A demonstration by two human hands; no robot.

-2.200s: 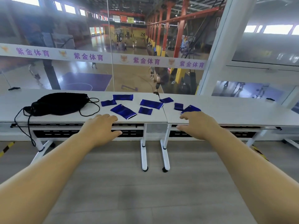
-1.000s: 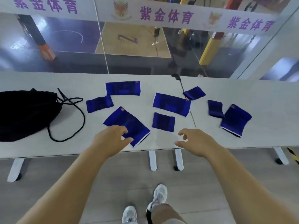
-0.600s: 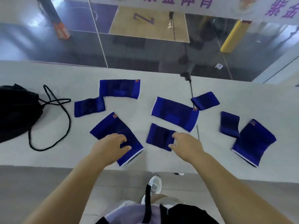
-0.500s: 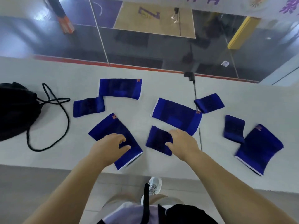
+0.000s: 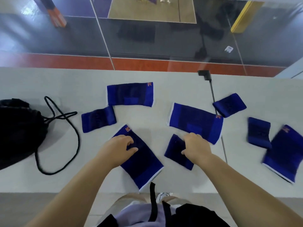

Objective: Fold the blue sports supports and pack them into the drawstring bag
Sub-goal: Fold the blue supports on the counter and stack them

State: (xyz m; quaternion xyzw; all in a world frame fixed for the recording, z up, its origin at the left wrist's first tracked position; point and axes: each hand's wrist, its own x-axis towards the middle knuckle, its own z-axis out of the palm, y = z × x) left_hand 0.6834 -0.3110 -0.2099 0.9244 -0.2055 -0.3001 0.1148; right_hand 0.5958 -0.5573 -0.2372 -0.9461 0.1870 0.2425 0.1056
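Left hand [image 5: 117,149]: lower centre-left of the frame, resting on the upper part of a large blue support [image 5: 142,163]; its fingers are curled onto the fabric with the thumb laid out to the right. Whether it pinches the cloth or only presses on it, I cannot tell.
Right hand [image 5: 196,149]: lower centre, on the right half of a small blue support [image 5: 175,149]; its fingers are bent down over the far edge of the piece and the thumb lies on the near side, so it grasps that piece.
Large support under left hand: lies tilted, an orange mark at its far corner, a white edge at the near end close to the table edge.
Other supports: one wide piece [image 5: 130,94] in the upper middle; a small piece [image 5: 98,119] just below it to the left; a wide piece [image 5: 195,122] right of centre, just beyond the right hand; a small piece [image 5: 229,104] touching its upper right corner; at far right a small piece [image 5: 259,132] overlapping a large piece [image 5: 285,154].
Drawstring bag [image 5: 18,133]: black, at the left edge of the frame, well apart from both hands; its cord [image 5: 77,141] loops across the table towards the centre.
Table [image 5: 49,79]: pale grey, holding all the pieces flat and unfolded.
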